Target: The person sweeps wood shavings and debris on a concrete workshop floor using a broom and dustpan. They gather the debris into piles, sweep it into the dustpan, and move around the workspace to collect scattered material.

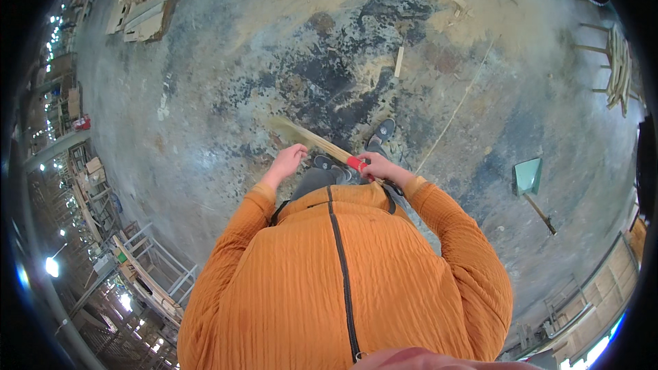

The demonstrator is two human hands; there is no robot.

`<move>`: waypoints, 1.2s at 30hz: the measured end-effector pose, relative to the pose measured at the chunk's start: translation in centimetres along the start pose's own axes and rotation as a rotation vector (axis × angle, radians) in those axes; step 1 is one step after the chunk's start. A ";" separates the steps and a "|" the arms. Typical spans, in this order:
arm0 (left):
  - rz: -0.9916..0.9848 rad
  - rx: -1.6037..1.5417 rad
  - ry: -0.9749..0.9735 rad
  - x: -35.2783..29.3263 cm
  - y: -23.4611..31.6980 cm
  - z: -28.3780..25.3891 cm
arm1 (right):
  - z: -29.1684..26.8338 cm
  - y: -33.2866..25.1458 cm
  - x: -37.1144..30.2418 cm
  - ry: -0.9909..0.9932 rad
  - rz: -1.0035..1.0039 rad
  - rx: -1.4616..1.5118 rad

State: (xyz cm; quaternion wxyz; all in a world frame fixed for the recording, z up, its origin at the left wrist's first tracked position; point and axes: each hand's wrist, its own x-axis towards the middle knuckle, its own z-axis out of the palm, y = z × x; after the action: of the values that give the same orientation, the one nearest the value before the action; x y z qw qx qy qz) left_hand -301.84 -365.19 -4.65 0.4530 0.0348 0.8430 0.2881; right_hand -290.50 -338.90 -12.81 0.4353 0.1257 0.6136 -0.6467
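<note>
My right hand (375,165) is closed round a straw broom (323,144) at its red-wrapped part. The broom slants across in front of me, with its pale, blurred bristle end pointing to the far left. My left hand (289,160) is just left of the broom, apart from it. Its fingers are loosely bent and a little apart, and I see nothing in them. Below the hands my shoes stand on the stained concrete floor, partly hidden by the broom and my orange jacket.
A green dustpan (528,177) with a stick handle lies to the right. Stacked boards (145,1) are at the far left, a rack of wooden poles (619,72) at the far right. Wood scraps (399,62) and sawdust lie ahead. A metal frame (161,260) stands at the left.
</note>
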 end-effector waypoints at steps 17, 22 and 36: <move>-0.219 -0.277 0.235 -5.1 -13.9 -5.9 | -9.8 -13.7 11.2 0.947 -0.175 0.266; -0.255 -0.009 0.160 -4.6 -21.7 -9.9 | -0.5 -21.4 8.4 0.309 -0.018 1.012; -0.116 -0.340 0.541 2.9 -21.2 -19.9 | 16.2 -32.8 32.9 -0.214 0.127 -0.064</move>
State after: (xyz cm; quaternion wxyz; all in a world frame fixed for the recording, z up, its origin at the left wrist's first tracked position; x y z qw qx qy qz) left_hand -314.86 -390.91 -9.32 0.2277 -0.1673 0.8732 0.3972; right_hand -327.42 -371.30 -9.75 0.5421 0.0806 0.5749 -0.6076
